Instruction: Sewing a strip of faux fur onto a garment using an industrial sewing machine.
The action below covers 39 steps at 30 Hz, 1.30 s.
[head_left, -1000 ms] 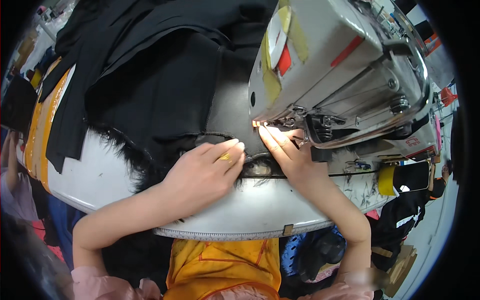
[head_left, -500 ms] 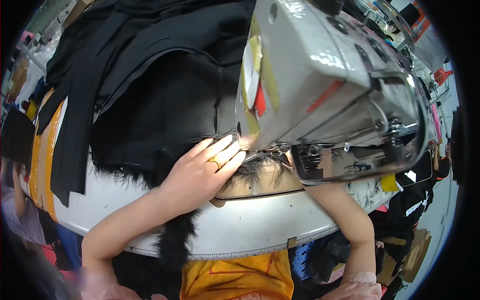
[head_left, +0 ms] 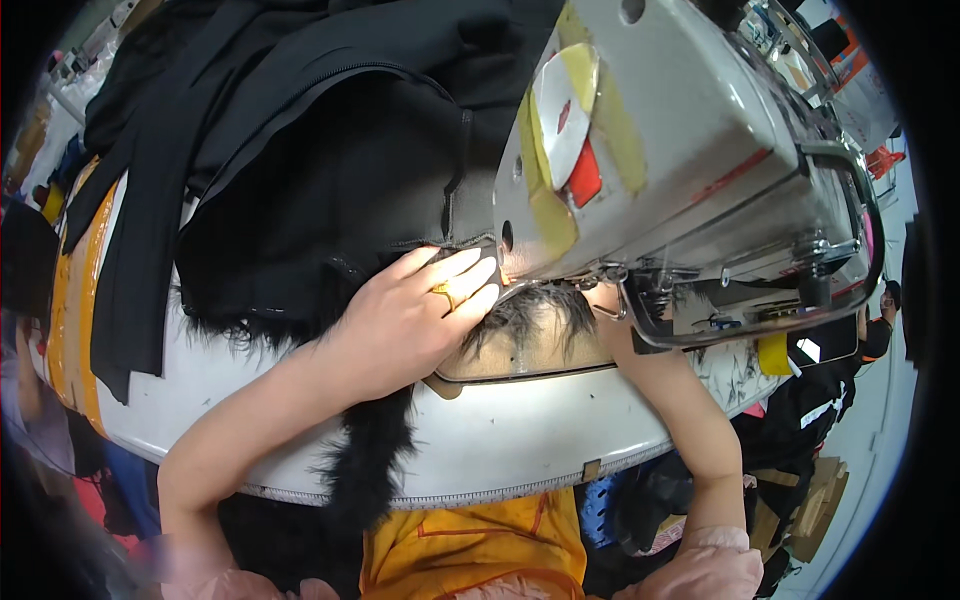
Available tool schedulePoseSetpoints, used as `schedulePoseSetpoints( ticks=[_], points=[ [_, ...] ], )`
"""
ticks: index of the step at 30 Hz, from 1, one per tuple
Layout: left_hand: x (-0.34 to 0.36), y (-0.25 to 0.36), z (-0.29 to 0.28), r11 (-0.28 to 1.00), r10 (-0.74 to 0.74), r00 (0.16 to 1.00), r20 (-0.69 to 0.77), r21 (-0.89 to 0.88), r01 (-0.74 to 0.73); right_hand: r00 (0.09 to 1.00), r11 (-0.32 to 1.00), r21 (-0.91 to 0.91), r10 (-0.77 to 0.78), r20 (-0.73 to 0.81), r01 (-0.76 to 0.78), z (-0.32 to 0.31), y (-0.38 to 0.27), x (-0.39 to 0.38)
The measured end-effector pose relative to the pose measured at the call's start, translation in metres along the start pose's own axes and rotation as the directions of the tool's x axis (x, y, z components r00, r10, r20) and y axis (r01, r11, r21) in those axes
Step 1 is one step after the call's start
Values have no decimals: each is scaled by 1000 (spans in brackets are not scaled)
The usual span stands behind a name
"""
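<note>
My left hand (head_left: 415,315), with a yellow ring, is open, its fingers lying flat on the black garment (head_left: 320,180) at the edge of the sewing machine (head_left: 680,150). A dark fur trim (head_left: 370,450) runs from under this hand over the table's front edge. Loose fur also lies on a tan plate (head_left: 530,335) below the machine's needle area. My right hand (head_left: 615,320) is behind the machine's metal parts at the needle area; most of its fingers are hidden, so what it holds cannot be made out.
The white table (head_left: 520,440) has a ruler strip along its front edge and orange tape (head_left: 85,270) at the left. A yellow object (head_left: 770,355) is at the right. Other people (head_left: 880,340) (head_left: 30,380) are at both sides. Cardboard (head_left: 815,500) stands at lower right.
My left hand has moved in to the machine's edge. My right hand has slipped behind the machine parts. The fur trim now hangs over the front edge, and the tan plate shows.
</note>
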<state>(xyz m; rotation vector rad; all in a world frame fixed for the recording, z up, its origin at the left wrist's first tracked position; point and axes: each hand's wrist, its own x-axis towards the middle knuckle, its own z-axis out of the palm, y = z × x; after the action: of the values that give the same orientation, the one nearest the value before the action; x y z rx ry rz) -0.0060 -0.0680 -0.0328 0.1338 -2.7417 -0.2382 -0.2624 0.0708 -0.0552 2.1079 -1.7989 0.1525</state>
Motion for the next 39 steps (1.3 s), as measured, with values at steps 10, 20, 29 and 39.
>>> schedulePoseSetpoints(
  ticks=[10, 20, 29, 39],
  points=[
    [12, -10, -5, 997, 69, 985, -158, 43, -63, 1000, 998, -57, -4, -17, 3, 3, 12, 1],
    [-28, 49, -20, 861, -69, 988, 138, 508, -11, 972, 961, -145, -237, 7, 235, -77, -35, 11],
    [-21, -16, -21, 943, 271, 961, 56, 186, -277, 942, 862, -480, 9, 334, 162, -69, -46, -15],
    [15, 14, -15, 866, 108, 993, 39, 488, -113, 967, 992, 28, -124, 224, 121, -72, -27, 2]
  ],
)
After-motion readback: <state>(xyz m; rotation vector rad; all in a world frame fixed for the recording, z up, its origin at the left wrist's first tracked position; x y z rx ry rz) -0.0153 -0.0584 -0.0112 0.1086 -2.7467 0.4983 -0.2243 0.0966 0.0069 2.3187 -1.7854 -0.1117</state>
